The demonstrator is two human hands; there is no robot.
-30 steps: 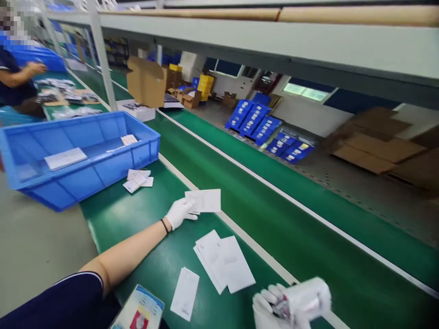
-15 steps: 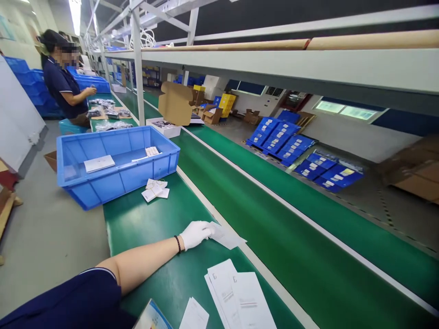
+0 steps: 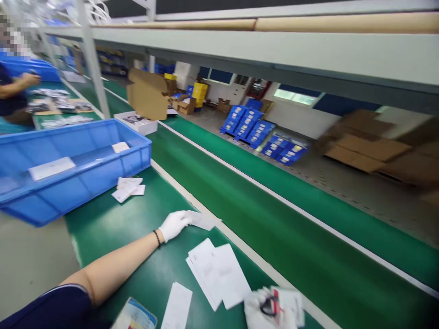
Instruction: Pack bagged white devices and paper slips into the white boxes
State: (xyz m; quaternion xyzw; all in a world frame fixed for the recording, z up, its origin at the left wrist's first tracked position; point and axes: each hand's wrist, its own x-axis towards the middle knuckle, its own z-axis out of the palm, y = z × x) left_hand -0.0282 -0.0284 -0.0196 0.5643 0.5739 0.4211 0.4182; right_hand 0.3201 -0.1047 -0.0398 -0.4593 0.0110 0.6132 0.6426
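My left hand [image 3: 174, 225], in a white glove, is at mid-table with its fingers closed on the near end of a thin whitish sheet [image 3: 203, 221]. My right hand [image 3: 259, 310], also gloved, shows at the bottom edge, closed on a blurred pale packet [image 3: 291, 305] with red and black parts. Between my hands lie overlapping white printed sheets [image 3: 219, 274]. Closer to me are a narrow stack of white cards [image 3: 177, 306] and a box or packet with a coloured print [image 3: 134, 315], cut off by the frame.
A blue bin [image 3: 85, 183] with white papers inside stands at the left. Beside it lie small white cards [image 3: 128, 189]. A green conveyor belt [image 3: 274, 228] runs along the table's far side, under a shelf beam [image 3: 274, 55]. A co-worker [image 3: 13, 91] is at far left.
The view has swung right. My right hand has come into view with the packet. My left hand stays on the thin sheet.
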